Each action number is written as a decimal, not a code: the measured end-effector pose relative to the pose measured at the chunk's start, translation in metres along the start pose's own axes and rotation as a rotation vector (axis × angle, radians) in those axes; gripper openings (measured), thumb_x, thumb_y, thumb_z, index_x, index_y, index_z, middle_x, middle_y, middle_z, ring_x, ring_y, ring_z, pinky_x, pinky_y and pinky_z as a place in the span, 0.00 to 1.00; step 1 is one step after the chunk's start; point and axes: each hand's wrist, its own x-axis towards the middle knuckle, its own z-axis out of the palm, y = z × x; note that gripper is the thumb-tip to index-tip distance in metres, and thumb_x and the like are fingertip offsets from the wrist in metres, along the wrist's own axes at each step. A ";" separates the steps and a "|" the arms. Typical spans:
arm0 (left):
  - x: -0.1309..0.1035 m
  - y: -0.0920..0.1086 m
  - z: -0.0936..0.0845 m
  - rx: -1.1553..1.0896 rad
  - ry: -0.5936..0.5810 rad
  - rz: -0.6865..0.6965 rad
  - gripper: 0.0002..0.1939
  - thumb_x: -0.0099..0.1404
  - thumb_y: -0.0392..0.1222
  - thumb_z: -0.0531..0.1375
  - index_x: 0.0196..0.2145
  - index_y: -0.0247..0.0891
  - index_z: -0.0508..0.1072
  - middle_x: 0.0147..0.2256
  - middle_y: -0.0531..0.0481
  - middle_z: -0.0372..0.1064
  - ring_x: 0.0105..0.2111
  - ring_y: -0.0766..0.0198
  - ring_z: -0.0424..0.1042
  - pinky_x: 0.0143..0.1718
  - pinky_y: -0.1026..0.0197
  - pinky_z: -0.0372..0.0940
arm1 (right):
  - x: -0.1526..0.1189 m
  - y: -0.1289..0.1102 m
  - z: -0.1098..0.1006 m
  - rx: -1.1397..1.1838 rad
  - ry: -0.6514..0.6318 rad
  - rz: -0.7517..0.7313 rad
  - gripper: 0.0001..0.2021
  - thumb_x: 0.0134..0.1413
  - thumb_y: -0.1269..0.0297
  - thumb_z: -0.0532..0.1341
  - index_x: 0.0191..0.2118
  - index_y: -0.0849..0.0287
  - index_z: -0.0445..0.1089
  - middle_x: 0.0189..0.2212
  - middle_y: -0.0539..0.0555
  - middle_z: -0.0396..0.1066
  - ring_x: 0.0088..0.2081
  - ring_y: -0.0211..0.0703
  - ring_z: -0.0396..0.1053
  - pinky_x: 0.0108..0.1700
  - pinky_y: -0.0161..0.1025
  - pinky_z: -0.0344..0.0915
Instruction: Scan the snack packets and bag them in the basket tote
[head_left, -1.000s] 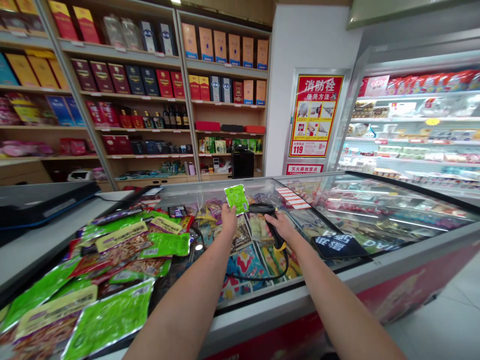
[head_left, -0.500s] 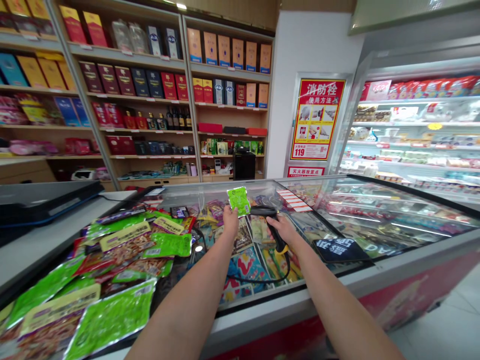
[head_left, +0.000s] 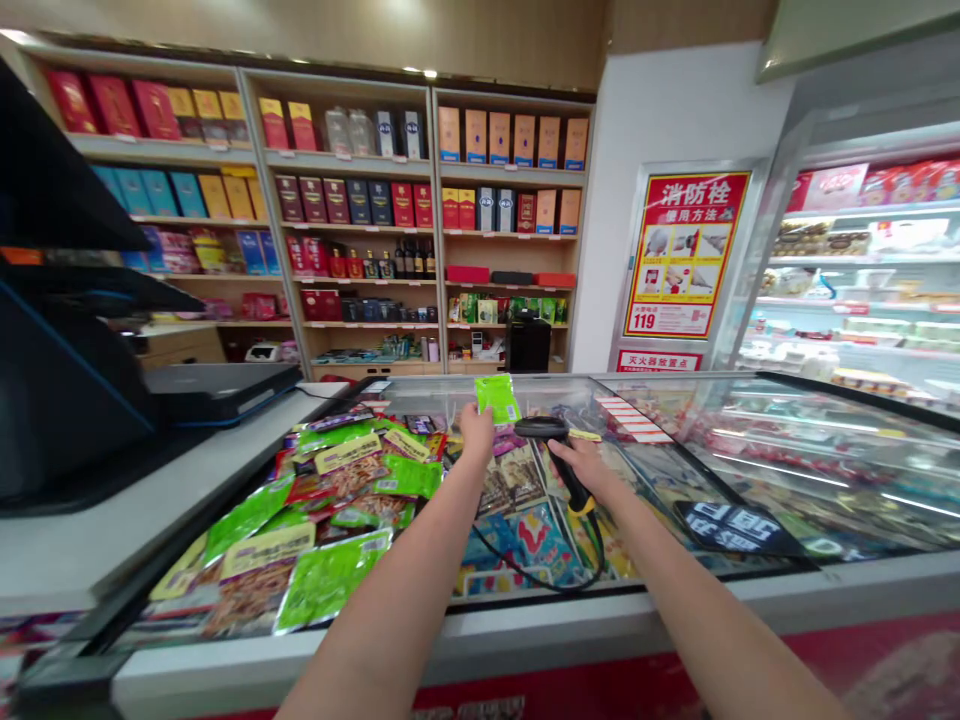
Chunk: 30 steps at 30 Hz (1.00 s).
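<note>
My left hand (head_left: 478, 437) holds a small green snack packet (head_left: 497, 398) upright above the glass lid of a chest freezer (head_left: 525, 640). My right hand (head_left: 589, 462) grips the handle of a black barcode scanner (head_left: 551, 445) with a yellow band; its head sits just right of the packet and points at it. The scanner's black cable (head_left: 540, 580) loops over the glass below my arms.
A heap of green and yellow snack packets (head_left: 322, 520) covers the freezer's left half. A black till screen (head_left: 67, 330) stands on the grey counter at left. Shelves of boxed goods (head_left: 390, 210) line the back wall, an open cooler (head_left: 862, 290) the right.
The view has swung left and the till screen has come into sight. Both hands still hold the packet and the scanner side by side over the freezer.
</note>
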 end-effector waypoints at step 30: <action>-0.013 0.103 -0.207 1.098 0.362 0.301 0.14 0.61 0.42 0.53 0.44 0.39 0.69 0.50 0.39 0.63 0.52 0.48 0.61 0.48 0.46 0.55 | 0.019 -0.026 0.115 0.007 -0.213 -0.040 0.14 0.49 0.52 0.61 0.30 0.58 0.61 0.13 0.45 0.64 0.13 0.36 0.61 0.17 0.32 0.58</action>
